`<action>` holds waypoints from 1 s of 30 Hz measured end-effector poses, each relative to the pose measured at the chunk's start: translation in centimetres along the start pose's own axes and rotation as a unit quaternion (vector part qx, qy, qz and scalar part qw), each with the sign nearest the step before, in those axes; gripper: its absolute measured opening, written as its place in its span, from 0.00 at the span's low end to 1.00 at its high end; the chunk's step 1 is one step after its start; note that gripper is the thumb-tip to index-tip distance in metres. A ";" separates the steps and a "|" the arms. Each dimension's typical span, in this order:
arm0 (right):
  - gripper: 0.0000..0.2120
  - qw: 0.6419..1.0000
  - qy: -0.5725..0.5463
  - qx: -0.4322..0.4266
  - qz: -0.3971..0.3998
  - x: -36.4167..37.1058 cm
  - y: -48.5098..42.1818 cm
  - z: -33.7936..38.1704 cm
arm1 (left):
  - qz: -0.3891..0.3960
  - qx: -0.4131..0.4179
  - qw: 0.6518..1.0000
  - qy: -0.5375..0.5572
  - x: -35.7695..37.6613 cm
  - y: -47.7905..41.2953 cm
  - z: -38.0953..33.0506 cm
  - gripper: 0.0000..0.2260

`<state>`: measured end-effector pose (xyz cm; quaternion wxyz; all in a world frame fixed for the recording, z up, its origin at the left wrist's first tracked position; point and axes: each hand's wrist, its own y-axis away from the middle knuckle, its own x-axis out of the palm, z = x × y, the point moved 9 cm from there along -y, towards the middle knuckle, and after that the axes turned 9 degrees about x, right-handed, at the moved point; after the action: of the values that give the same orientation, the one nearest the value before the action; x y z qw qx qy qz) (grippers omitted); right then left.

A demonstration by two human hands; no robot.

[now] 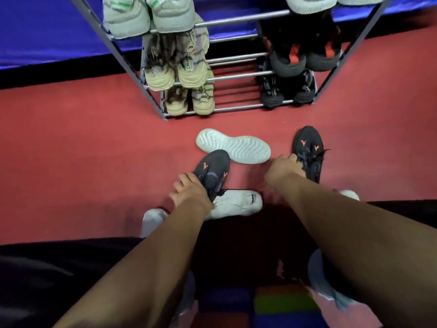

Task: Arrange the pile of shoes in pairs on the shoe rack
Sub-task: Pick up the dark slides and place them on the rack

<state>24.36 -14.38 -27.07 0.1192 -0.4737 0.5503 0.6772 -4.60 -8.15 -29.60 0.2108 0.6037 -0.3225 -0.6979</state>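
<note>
Two black sneakers with orange marks lie on the red floor. My left hand (189, 191) grips the heel of the left black sneaker (212, 170), which leans on a white sneaker (238, 203). My right hand (283, 168) grips the side of the right black sneaker (308, 150). Another white sneaker (233, 146) lies sole up between the black ones. Behind them stands the metal shoe rack (236, 74), with beige pairs on its left side and dark pairs on its right.
A blue fabric surface (47, 31) runs behind the rack. My dark-clothed legs (47, 268) fill the lower view, with white socked feet (152, 220) near the shoes. The middle rungs of the rack between the pairs are bare.
</note>
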 end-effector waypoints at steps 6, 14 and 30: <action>0.33 0.997 0.002 0.061 -0.056 -0.2 -3.0 -4.9 | 0.061 -0.001 0.998 0.010 1.8 -2.1 -1.4 0.63; 0.45 0.996 0.022 0.064 0.059 2.8 -4.6 -7.1 | 0.097 -0.008 0.995 0.024 2.8 -1.8 -0.1 0.69; 0.12 0.952 -0.299 -0.048 -0.043 -0.6 0.2 1.6 | -0.032 -0.014 0.915 0.403 0.4 -0.5 0.6 0.28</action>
<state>23.71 -12.91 -26.53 0.2849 -0.2780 0.4352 0.8076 -5.24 -7.98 -30.22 0.3085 0.8406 -0.1809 -0.4068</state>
